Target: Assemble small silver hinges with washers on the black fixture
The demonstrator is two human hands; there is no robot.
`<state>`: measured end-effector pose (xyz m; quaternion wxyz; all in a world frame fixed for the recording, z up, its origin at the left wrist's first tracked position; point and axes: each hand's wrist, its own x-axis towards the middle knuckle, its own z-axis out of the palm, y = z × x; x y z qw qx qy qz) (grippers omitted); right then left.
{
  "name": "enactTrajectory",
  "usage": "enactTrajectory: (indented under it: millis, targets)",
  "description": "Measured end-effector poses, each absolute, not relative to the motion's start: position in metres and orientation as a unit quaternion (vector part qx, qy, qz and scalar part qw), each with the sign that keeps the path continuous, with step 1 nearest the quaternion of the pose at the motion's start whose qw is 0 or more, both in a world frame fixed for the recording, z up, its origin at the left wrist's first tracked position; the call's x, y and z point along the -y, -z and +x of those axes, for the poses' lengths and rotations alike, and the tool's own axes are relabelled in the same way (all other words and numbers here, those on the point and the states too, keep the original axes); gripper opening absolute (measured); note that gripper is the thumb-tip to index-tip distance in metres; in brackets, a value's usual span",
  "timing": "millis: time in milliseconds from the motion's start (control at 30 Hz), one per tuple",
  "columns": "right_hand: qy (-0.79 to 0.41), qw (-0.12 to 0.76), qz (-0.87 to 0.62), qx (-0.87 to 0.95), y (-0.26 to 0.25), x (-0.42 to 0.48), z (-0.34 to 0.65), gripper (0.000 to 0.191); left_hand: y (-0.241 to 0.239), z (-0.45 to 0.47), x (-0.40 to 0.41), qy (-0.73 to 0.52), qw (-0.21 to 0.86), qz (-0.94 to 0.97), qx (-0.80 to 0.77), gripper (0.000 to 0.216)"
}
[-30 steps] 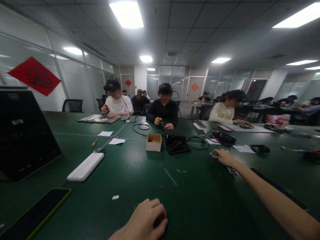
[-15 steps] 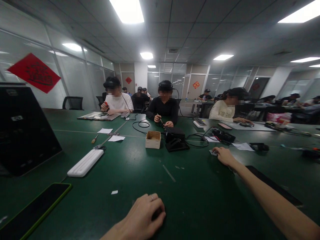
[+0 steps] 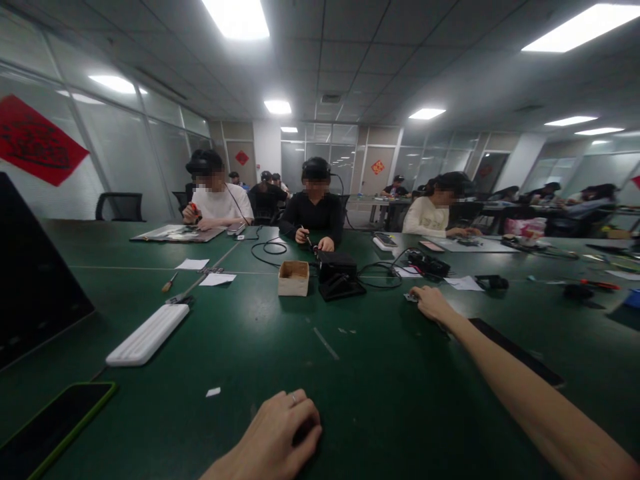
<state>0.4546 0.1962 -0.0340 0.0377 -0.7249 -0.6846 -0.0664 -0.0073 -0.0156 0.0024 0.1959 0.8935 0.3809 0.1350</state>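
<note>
While the right hand (image 3: 434, 304) touches a small grey piece (image 3: 410, 297) to the right on the green table (image 3: 370, 380), whether pinching is unclear, handling seems at contact only, what remains unshown, the near left hand (image 3: 280, 430) curling loosely, its grip hidden.

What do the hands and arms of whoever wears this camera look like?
The left hand is gloveless, with a thin, silvery ring. The right hand is gloveless too, and its forearm shows no sleeve, watch or cable.
</note>
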Motion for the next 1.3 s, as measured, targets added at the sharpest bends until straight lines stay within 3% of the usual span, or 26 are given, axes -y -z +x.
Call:
enactTrajectory:
  millis: [1300]
  targets:
    - [0.053,0.031,-0.739,0.671,0.0390,-0.1954,0.4566,0.039,-0.0033,-0.0074,0.0158,-0.127,0.206,0.889,-0.389,0.010]
